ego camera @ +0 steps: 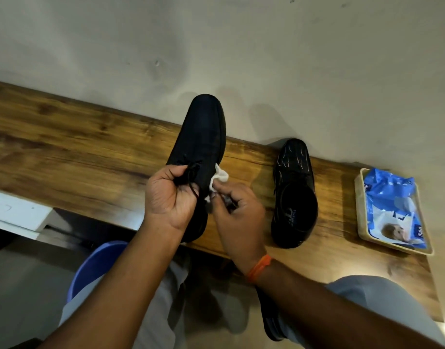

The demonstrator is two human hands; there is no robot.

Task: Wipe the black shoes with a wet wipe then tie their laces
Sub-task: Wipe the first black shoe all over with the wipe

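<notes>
I see the left hand (170,197) pinching a lace (191,176) of the near black shoe (200,137), while the right hand (237,212) pinches the white wipe (217,178) against its side. The shoe's heel overhangs the table (78,152) front edge. The second shoe (295,195) stands right, bare wood between. Further right, a tray (359,210) holds a blue wipe pack (392,197).

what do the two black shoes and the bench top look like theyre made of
Shoe in hand: matte black, faintly textured, possibly suede or fabric; no shine.
Other shoe: glossy, likely polished or patent leather; bright streaks reflect off its toe.
Bench top: wood or wood-look laminate; brown grain and knots, slight sheen.
</notes>
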